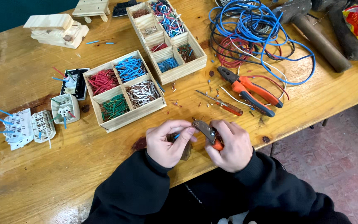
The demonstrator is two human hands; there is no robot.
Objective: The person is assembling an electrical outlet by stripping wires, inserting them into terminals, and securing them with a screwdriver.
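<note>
Head view, down onto a wooden workbench (42,174); left hand (167,143) clenched round a small dark part, a short blue wire piece (176,135) pinched at the fingertips; right hand (228,145) grasping orange-handled pliers (208,132), metal jaws angled toward the wire; both just above the bench's near edge; behind them a four-compartment wooden tray (123,120) of red, blue, green and white wire pieces; further right, a screwdriver (222,104) and larger orange pliers (251,91).
</note>
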